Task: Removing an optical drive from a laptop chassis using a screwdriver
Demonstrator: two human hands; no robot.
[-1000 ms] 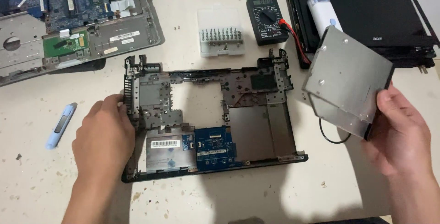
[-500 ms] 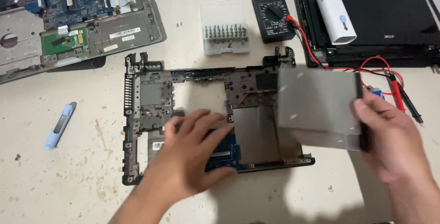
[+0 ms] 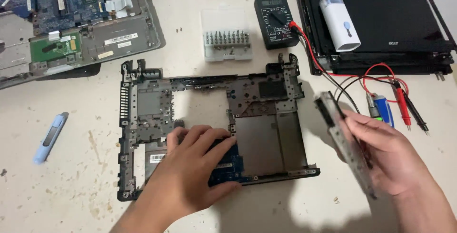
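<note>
Cluttered table: multimeter, possibly drive, right hand.

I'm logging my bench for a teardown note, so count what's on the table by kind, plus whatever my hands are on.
Laptop base shell, under left hand: 1
Drive module, in right hand: 1
Laptop screen panel: 1
Palmrest with circuit boards: 1
Multimeter: 1
Test probes: 2
Screwdriver bit case: 1
Blue pry tool: 1
Total: 9

A multimeter and bit case lie beyond the grip; a blue knife sits far left.
</note>
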